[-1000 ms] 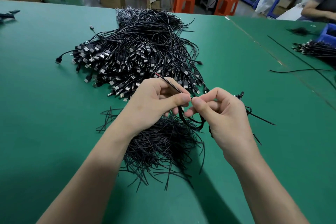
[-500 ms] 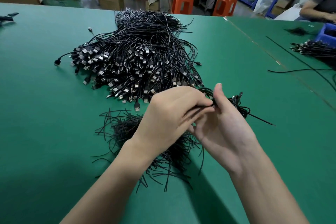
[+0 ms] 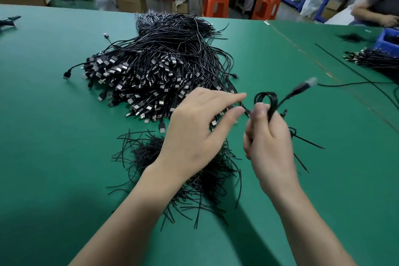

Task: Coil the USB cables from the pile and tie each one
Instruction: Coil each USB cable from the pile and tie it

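Coil of USB cable (image 3: 266, 98) stands in the right hand (image 3: 267, 136), whose grip is clamped on it, beside the pile (image 3: 155, 67) on the tabletop (image 3: 43, 157). Left hand (image 3: 198, 129) has its grip apart, holding nothing. Loops should be pinched tight while one tie is taken from the heap of ties (image 3: 146, 151).

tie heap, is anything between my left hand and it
Nothing visible does. The left hand is open, and the tie heap lies just beneath and beside its wrist. The cable pile sits beyond it, and the right hand grips the coiled cable off to the side.
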